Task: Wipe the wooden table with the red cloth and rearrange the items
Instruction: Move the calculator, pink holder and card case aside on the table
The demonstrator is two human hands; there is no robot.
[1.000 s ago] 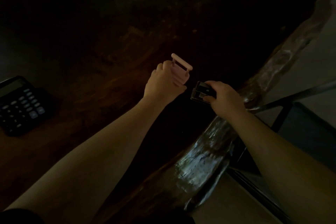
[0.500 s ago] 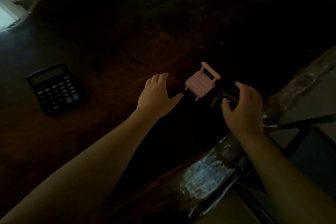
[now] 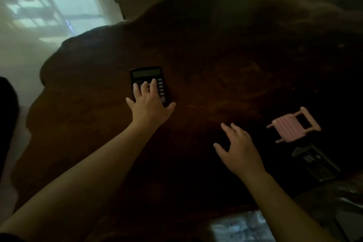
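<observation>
My left hand (image 3: 148, 103) lies flat with spread fingers over the lower half of a black calculator (image 3: 147, 75) in the middle of the dark wooden table (image 3: 216, 55). My right hand (image 3: 238, 149) hovers open above the table, holding nothing. To its right a small pink toy chair (image 3: 290, 127) lies on the table. A small black object (image 3: 312, 160) lies just in front of the chair, near the table's edge. No red cloth is in view.
The table has an irregular wavy edge; pale floor (image 3: 23, 49) shows beyond it at the left and back. A glossy rim of the table (image 3: 243, 226) reflects light at the bottom. A dark shape (image 3: 6, 120) stands at the far left.
Both hands have let go of the pink chair and the black object and moved left. My left hand now rests on the calculator. The view has swung left.
</observation>
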